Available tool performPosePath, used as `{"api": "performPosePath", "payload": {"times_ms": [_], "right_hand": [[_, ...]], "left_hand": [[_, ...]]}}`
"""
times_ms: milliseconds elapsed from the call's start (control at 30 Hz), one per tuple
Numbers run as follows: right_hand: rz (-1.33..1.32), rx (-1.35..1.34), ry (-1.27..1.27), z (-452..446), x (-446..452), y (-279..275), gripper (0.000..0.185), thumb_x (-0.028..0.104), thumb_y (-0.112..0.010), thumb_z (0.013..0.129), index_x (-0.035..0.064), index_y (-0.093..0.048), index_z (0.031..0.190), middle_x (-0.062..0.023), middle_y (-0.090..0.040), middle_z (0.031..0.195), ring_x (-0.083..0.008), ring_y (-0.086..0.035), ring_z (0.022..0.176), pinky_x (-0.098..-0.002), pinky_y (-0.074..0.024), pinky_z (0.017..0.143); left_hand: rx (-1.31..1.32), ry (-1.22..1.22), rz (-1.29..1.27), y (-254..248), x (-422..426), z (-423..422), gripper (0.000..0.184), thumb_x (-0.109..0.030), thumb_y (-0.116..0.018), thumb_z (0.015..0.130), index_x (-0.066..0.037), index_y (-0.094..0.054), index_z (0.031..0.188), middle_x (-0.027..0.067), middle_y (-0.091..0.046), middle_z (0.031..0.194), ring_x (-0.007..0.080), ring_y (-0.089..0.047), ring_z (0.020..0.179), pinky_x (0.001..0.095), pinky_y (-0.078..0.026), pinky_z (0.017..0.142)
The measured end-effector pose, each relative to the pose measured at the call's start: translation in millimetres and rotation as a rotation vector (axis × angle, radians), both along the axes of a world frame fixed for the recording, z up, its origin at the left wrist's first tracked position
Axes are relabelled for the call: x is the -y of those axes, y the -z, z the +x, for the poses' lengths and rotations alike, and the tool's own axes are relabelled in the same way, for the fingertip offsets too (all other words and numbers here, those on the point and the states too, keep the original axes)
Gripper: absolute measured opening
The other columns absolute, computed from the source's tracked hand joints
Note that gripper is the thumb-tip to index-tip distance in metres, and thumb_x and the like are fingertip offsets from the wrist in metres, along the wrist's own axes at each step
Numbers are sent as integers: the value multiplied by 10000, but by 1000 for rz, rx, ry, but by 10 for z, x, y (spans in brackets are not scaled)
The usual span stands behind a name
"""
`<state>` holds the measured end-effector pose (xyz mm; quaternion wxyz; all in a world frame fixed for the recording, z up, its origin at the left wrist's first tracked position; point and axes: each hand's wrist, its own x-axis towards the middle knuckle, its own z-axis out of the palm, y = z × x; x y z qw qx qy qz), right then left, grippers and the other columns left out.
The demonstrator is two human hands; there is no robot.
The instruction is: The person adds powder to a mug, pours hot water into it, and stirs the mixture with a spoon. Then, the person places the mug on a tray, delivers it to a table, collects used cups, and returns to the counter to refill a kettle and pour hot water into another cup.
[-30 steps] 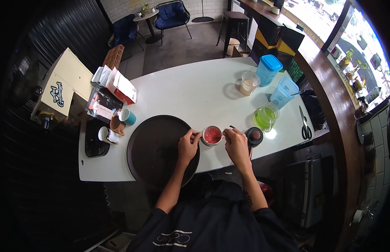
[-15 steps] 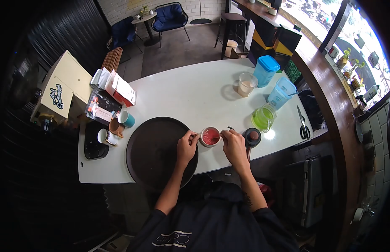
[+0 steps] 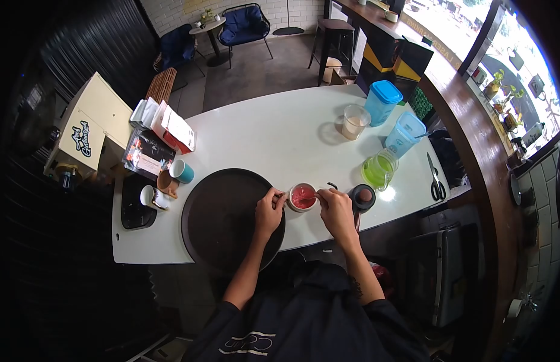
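A small cup (image 3: 302, 209) with a red mixture inside stands on the white table, just right of a large round dark tray (image 3: 223, 217). My left hand (image 3: 269, 211) is closed in a pinch on the cup's handle, at its left side. In the fingers of my right hand (image 3: 337, 212) is a thin spoon (image 3: 309, 198), its lower end dipping into the red mixture. Close to the right of that hand sits a round black object with a brown knob (image 3: 364, 195). Its exact kind I cannot make out.
Right of the cup stand a glass jug of green liquid (image 3: 382, 169), a light blue container (image 3: 405, 134), a blue-lidded container (image 3: 382, 102), a clear cup (image 3: 355, 122) and scissors (image 3: 436, 181). On the left are a teal cup (image 3: 182, 171), a brown cup (image 3: 167, 183) and a white mug (image 3: 152, 197).
The spoon has shifted slightly inside the cup, and more of its shaft shows against the red mixture. My left hand keeps its grip on the handle.
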<state>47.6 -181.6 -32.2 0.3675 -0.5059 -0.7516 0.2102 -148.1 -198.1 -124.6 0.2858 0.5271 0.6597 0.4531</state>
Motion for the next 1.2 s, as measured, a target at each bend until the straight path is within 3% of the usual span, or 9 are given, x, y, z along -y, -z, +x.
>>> {"api": "performPosePath", "payload": {"times_ms": [433,600,700,733,833,1000,1067,1200], "right_hand": [[17,-39,-40,-29,-33,83,99,39,-654,860,-5,-708,930,-196,-628,759,-395,-620,688,-440,-477,631],[-18,-33,-25,84,33,-148,108,26,-635,856,-7,-703,933,-200,-639,796,-403,-633,730,-459,-490,657],[92,-81,17,177,32,-144,97,27,-661,882,-32,-706,944,-138,-625,703,-224,-609,568,-319,-450,554],[92,-81,19,211,34,-142,97,27,-661,882,-32,-706,944,-138,-625,703,-224,-609,568,-319,-450,554],[43,-199,51,316,43,-148,118,21,-617,926,-57,-703,949,-82,-635,671,-109,-598,527,-253,-460,514],[-174,-510,159,458,62,-160,176,67,-575,982,-72,-683,975,-68,-631,682,-104,-592,521,-237,-465,499],[-261,-814,177,554,56,-144,206,101,-566,999,-77,-669,987,-70,-633,688,-112,-597,521,-239,-475,489],[-211,-985,244,872,6,-150,225,131,-571,999,-78,-652,984,-85,-623,680,-122,-580,515,-248,-476,491]], "left_hand": [[8,4,-7,-13,0,-2,170,-196,-666,933,-35,-612,926,83,-655,666,181,-641,568,329,-467,545],[32,12,13,2,-1,-3,181,-199,-665,936,-30,-603,915,81,-649,659,181,-635,561,327,-458,539],[24,11,26,33,-13,-7,195,-209,-664,940,-26,-602,915,79,-643,655,183,-628,554,326,-455,536],[24,13,26,43,-10,-12,195,-209,-664,940,-26,-602,915,79,-643,655,183,-628,554,326,-455,536],[13,15,14,36,-10,-16,209,-221,-663,944,-23,-604,914,75,-639,653,176,-622,552,326,-455,538],[30,19,20,29,-8,-13,211,-220,-662,948,-18,-610,914,72,-644,658,149,-620,554,311,-457,534],[37,23,33,49,-17,-14,205,-212,-663,947,-17,-611,915,73,-646,660,148,-624,558,308,-459,536],[52,23,33,61,-14,-20,191,-197,-669,943,-15,-614,919,76,-650,665,150,-635,572,305,-468,544]]}}
